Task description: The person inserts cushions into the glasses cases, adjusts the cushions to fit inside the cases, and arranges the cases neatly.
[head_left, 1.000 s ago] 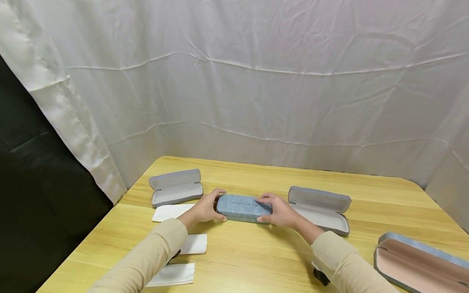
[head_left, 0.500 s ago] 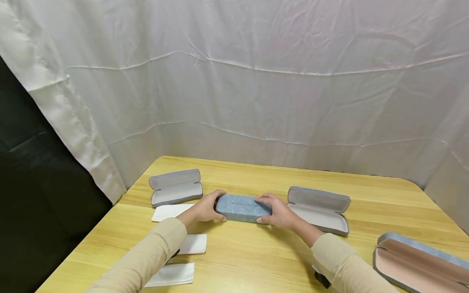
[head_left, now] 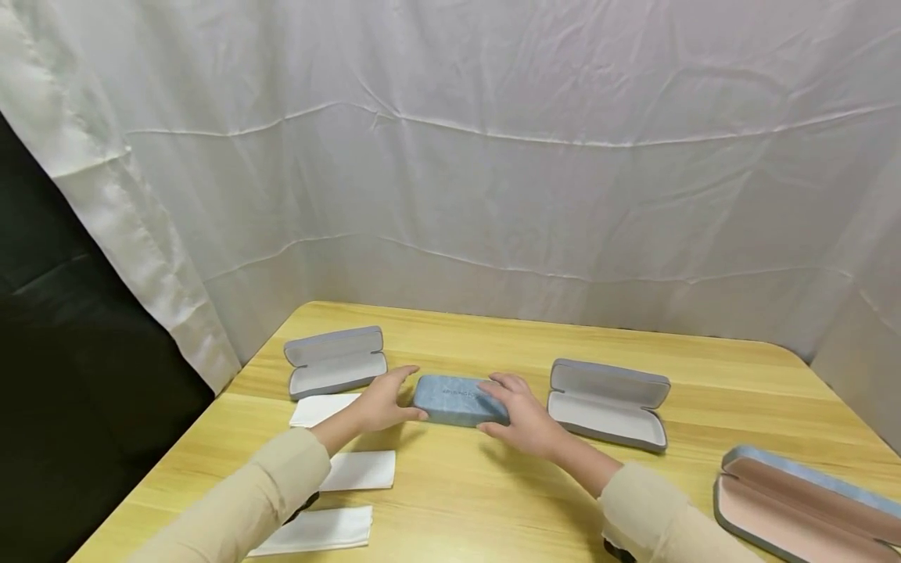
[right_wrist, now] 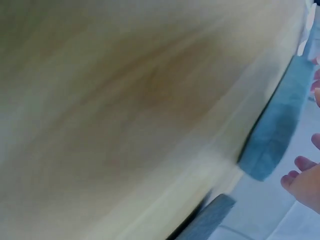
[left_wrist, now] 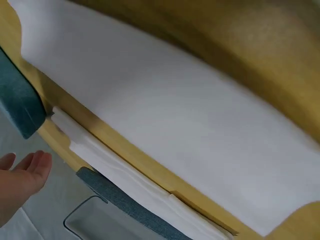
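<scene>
My left grip (head_left: pixel 378 403) and right grip (head_left: pixel 526 421), fingers apart, flank the blue case (head_left: pixel 450 400), which a careless sideways brush might skew.

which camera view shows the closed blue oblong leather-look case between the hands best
The head view: the case shows its lettered lid and near side, partly hidden by the right hand. Left wrist view: just one end. Right wrist view: a long side, no visible lettering.

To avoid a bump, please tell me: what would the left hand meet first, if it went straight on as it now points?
The left hand would probably meet the closed blue case first, at its left end, though the hand's height is unclear.
</scene>
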`<state>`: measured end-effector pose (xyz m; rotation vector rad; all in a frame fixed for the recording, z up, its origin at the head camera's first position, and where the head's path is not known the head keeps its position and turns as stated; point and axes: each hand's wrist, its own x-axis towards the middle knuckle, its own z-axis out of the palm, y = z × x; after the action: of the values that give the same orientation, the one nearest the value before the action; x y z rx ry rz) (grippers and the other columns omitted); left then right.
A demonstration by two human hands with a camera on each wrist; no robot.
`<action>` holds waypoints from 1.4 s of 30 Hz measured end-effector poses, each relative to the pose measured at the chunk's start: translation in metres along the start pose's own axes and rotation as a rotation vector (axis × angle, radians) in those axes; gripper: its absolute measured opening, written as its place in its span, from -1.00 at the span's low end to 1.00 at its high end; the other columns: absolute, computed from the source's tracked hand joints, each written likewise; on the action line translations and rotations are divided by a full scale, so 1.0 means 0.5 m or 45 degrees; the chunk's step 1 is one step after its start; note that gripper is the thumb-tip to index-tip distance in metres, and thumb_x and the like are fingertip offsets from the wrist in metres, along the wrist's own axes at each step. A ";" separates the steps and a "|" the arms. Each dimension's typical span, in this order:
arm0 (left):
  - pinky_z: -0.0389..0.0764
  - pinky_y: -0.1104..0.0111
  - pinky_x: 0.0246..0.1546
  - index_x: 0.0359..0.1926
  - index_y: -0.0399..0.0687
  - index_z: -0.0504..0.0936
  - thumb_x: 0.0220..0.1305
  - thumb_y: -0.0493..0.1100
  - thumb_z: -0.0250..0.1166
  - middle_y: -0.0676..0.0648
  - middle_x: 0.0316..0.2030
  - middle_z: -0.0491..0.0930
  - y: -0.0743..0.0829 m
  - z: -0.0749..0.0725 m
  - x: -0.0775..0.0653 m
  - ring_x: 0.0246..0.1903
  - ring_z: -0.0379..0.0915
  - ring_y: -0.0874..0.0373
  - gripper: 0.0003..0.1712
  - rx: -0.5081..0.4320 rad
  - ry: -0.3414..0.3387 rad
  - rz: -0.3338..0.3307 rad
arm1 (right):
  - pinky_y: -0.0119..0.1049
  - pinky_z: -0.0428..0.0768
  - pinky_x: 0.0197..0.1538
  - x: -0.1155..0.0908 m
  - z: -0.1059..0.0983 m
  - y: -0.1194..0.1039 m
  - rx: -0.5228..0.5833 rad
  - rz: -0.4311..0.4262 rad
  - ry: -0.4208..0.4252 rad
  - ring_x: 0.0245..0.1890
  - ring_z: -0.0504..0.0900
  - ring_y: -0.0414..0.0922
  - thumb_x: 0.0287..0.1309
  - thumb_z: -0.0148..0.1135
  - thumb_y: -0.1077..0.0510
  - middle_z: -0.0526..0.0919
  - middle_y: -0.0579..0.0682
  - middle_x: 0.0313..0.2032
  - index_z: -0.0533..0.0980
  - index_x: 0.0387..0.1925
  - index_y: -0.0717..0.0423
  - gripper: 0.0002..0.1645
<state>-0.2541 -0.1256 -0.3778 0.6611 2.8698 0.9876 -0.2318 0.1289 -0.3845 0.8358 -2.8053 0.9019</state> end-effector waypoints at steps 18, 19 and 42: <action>0.41 -0.02 0.11 0.19 -0.31 0.37 0.09 -0.10 0.36 -0.28 0.14 0.44 -0.008 -0.042 -0.083 0.13 0.37 -0.21 -0.32 0.024 0.235 0.132 | 0.17 0.40 0.14 -0.005 0.009 -0.090 0.090 -0.210 0.080 0.22 0.29 0.18 0.06 0.31 0.05 0.37 0.23 0.19 0.36 0.18 0.27 -0.32; 0.42 -0.02 0.11 0.18 -0.32 0.38 0.09 -0.11 0.36 -0.28 0.13 0.45 -0.012 -0.045 -0.090 0.13 0.37 -0.21 -0.33 0.026 0.242 0.136 | 0.17 0.39 0.15 -0.006 0.013 -0.095 0.108 -0.211 0.064 0.22 0.28 0.18 0.06 0.30 0.06 0.37 0.23 0.19 0.36 0.18 0.27 -0.32; 0.49 -0.01 -0.02 0.05 -0.34 0.47 0.03 -0.13 0.39 -0.29 0.00 0.53 -0.093 -0.073 -0.224 -0.01 0.46 -0.19 -0.41 0.082 0.217 -0.040 | -0.16 0.42 0.20 0.013 0.111 -0.193 0.084 -0.157 -0.131 0.14 0.36 -0.07 0.10 0.27 -0.03 0.46 0.05 0.11 0.37 0.20 0.18 -0.32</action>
<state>-0.1759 -0.2249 -0.3878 0.5602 3.0608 0.9974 -0.1820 0.0290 -0.3787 1.0807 -2.7857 0.9628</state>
